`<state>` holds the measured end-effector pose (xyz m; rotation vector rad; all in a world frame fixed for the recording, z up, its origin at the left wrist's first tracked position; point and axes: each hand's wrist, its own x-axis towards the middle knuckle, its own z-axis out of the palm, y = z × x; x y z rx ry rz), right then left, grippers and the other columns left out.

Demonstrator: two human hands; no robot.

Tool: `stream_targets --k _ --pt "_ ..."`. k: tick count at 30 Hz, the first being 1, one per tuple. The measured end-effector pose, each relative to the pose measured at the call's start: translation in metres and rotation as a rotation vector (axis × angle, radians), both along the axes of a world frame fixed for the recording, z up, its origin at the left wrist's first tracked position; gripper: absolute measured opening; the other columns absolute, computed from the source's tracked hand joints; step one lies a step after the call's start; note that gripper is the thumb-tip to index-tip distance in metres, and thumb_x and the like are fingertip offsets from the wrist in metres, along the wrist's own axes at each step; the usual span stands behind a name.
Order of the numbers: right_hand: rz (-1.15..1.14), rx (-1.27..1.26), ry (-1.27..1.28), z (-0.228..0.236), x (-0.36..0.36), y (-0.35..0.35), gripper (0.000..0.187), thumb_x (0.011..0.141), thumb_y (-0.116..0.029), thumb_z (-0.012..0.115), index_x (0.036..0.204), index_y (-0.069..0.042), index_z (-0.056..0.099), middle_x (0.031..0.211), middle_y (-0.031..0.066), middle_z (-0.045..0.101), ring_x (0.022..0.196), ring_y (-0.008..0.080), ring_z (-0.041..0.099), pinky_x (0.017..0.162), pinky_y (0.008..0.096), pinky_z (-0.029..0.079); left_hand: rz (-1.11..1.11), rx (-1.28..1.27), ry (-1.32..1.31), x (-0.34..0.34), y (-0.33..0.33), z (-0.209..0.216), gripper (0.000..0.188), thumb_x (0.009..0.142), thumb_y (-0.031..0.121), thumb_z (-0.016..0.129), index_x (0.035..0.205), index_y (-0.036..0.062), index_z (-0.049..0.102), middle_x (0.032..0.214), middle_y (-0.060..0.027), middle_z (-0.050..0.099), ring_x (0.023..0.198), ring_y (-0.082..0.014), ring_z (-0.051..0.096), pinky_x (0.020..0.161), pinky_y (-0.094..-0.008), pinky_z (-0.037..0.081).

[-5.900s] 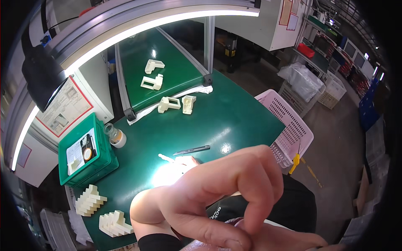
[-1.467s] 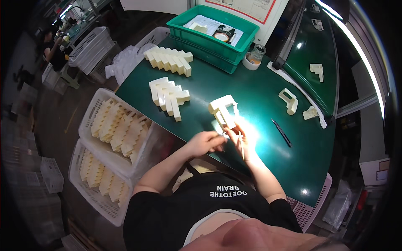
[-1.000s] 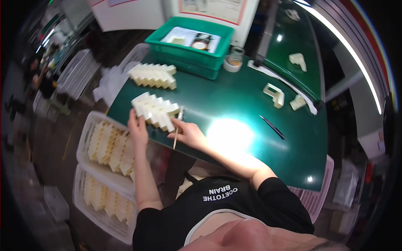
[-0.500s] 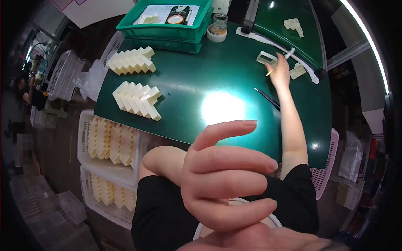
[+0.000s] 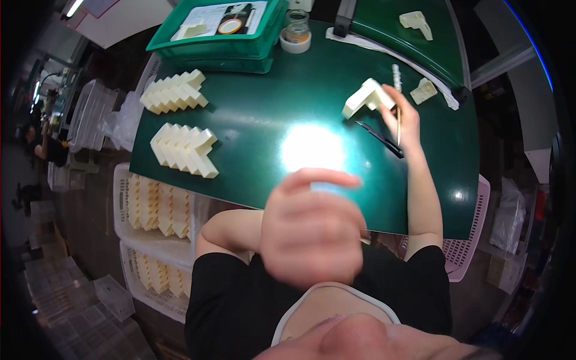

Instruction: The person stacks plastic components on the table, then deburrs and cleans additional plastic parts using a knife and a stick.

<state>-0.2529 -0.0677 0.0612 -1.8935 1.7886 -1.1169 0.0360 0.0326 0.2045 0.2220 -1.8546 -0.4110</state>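
Observation:
My right hand (image 5: 409,125) is over the right side of the green table (image 5: 252,102). Its fingers grip a cream L-shaped plastic part (image 5: 367,96), and a thin stick (image 5: 398,123) with a white ribbed end runs through the same hand. Just below lies a black pen (image 5: 379,139). My left hand (image 5: 315,231) is raised close in front of me, bent at the wrist; motion smears its fingers, so their closing and any content are unclear. A smaller cream part (image 5: 423,91) sits to the right of my right hand.
Two rows of nested cream parts (image 5: 183,149) stand on the table's left. Green bins (image 5: 210,51) and a glass jar (image 5: 297,27) are at the back. Another cream part (image 5: 416,24) rests on the green surface (image 5: 384,24) behind a white cloth. White crates (image 5: 123,198) flank the table's left.
My right hand has lifted the cream L-shaped part and brought it nearer, turning it; the stick has swung more upright. My left hand has moved away from the camera and is blurred.

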Motion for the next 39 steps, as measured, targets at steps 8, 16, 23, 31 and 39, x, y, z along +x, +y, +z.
stream_targets --k 8,16,23,31,39 --pt "0.362 -0.326 0.262 0.025 0.024 0.058 0.038 0.076 -0.004 0.073 0.113 -0.003 0.065 0.094 0.0126 0.068 0.082 0.0304 0.065 0.075 0.0381 0.054 -0.38 1.641 0.354 -0.039 -0.08 -0.156 0.034 0.094 0.01 0.06 0.126 0.0003 0.053 0.121 -0.0138 0.059 0.084 -0.02 0.068 0.072 -0.0294 0.057" --pt "-0.009 -0.055 -0.132 -0.011 0.007 0.071 0.043 0.077 -0.012 0.078 0.116 -0.006 0.063 0.11 0.0124 0.066 0.102 0.0315 0.063 0.086 0.0359 0.05 -0.494 1.57 0.321 -0.052 -0.069 -0.19 0.031 0.087 0.003 0.067 0.116 -0.0011 0.056 0.09 -0.0067 0.059 0.071 -0.0137 0.063 0.059 -0.0313 0.062" --pt "-0.167 0.014 0.386 -0.034 0.0 0.059 0.033 0.073 -0.009 0.078 0.102 -0.006 0.064 0.092 0.0096 0.063 0.089 0.0289 0.061 0.08 0.0393 0.048 -0.426 1.584 0.314 -0.054 -0.069 -0.193 0.045 0.085 0.005 0.064 0.127 -0.0024 0.05 0.09 -0.0111 0.064 0.071 -0.0167 0.066 0.057 -0.0288 0.059" --pt "-0.123 -0.009 0.071 -0.034 0.006 0.057 0.023 0.078 -0.001 0.07 0.1 -0.002 0.064 0.085 0.0088 0.058 0.075 0.0195 0.061 0.068 0.0305 0.048 -0.502 1.565 0.217 -0.05 -0.075 -0.178 0.042 0.084 0.006 0.066 0.123 -0.001 0.054 0.092 -0.0093 0.062 0.079 -0.0185 0.066 0.065 -0.0302 0.057" --pt "0.085 0.029 -0.276 -0.01 0.042 0.074 0.028 0.095 0.0 0.053 0.121 0.002 0.06 0.093 0.0101 0.063 0.082 0.0159 0.059 0.077 0.0278 0.048 0.333 0.547 -0.326 -0.051 -0.075 -0.197 0.019 0.076 0.009 0.066 0.093 0.0018 0.062 0.096 -0.0086 0.065 0.075 -0.0175 0.056 0.068 -0.0317 0.045"
